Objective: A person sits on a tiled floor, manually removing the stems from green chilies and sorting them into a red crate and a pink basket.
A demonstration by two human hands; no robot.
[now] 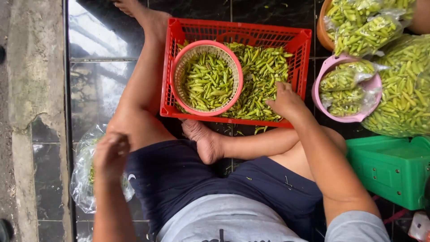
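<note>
Landmark: the red crate [299, 49] on the dark tiled floor [103, 80], just beyond your crossed legs.
Chillies: loose green chillies [262, 71] fill the crate; they lie flat, long axes pointing every way, with no shared direction.
Basket: a pink round basket [237, 71] sits inside the crate, in its left half, also holding green chillies in mixed directions.
Right hand: your right hand [286, 101] is inside the crate at its near right part, palm down on the loose chillies.
Right grip: fingers curled down into the pile; whether they are clamped on any chilli you cannot tell.
Left hand: your left hand [111, 152] is well left of the crate and nearer you, over a clear plastic bag [83, 179] on the floor.
Left grip: fingers drawn together, blurred; what is between them cannot be told.
Right of the crate: a pink bowl [371, 85] with bagged chillies [345, 76], and a large bag of chillies [403, 89] beyond it.
Nearer you, right of the crate: a green box [389, 166].
</note>
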